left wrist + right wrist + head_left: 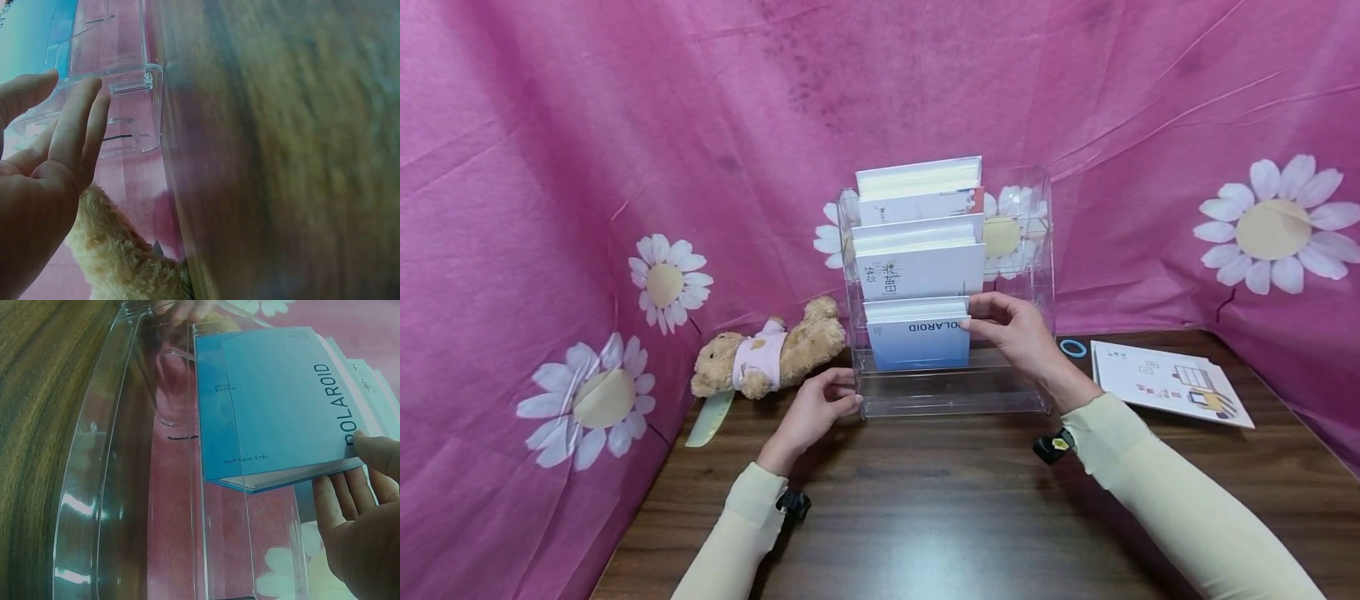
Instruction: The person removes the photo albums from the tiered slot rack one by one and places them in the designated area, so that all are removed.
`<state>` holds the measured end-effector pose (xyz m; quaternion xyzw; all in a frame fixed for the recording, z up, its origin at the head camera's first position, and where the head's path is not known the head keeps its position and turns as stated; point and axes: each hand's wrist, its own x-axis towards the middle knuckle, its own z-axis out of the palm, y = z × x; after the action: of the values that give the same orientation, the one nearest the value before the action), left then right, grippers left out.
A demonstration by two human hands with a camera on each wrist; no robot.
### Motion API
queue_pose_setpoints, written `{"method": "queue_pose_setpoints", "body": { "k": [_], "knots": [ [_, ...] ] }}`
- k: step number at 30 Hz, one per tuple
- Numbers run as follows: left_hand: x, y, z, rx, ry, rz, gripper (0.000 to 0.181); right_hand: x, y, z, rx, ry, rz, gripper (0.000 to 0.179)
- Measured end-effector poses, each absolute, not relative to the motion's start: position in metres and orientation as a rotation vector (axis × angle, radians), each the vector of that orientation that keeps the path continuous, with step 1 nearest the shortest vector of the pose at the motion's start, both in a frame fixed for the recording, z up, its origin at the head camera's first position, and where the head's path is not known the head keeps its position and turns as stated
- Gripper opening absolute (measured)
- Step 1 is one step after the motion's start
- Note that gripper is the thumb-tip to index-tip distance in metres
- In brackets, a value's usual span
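Observation:
A clear acrylic tiered rack (955, 406) stands on the table. Its lower tier holds a blue notebook (917, 346) marked POLAROID, upside down from the head view. My right hand (1018, 337) pinches that notebook's right edge, thumb on the cover and fingers behind, which the right wrist view shows closely. Down at the rack's lower left corner is my left hand (812, 417). Its fingers (74, 125) extend fairly straight by the clear side; firm contact is hard to judge. White notebooks stand in the middle tier (917, 271) and the top tier (917, 204).
Left of the rack lies a teddy bear (760, 358) in a pink top, partly over a pale green ruler-like strip (710, 419). To the right are a blue ring (1072, 348) and white printed booklets (1172, 383). A pink flowered cloth (737, 125) hangs behind.

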<state>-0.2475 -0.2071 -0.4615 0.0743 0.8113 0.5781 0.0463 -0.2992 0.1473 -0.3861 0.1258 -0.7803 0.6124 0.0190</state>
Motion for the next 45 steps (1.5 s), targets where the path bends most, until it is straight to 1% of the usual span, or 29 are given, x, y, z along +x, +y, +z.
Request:
{"method": "queue_pose_setpoints", "body": {
  "k": [12,24,31,45],
  "knots": [
    [-0.246,-0.206,-0.461,0.234,2.452,1.779,0.046,-0.296,0.147,-0.381,0.350,-2.496,1.818,0.043],
    [-0.246,-0.206,-0.462,0.255,2.472,1.780,0.043,-0.299,0.147,-0.382,0.361,-2.472,1.822,0.041],
    [-0.246,-0.206,-0.461,0.217,2.463,1.774,0.045,-0.300,0.146,-0.380,0.376,-2.464,1.815,0.040],
    [-0.246,-0.206,-0.460,0.238,2.445,1.781,0.046,-0.300,0.146,-0.375,0.393,-2.465,1.830,0.041]
  ]
}}
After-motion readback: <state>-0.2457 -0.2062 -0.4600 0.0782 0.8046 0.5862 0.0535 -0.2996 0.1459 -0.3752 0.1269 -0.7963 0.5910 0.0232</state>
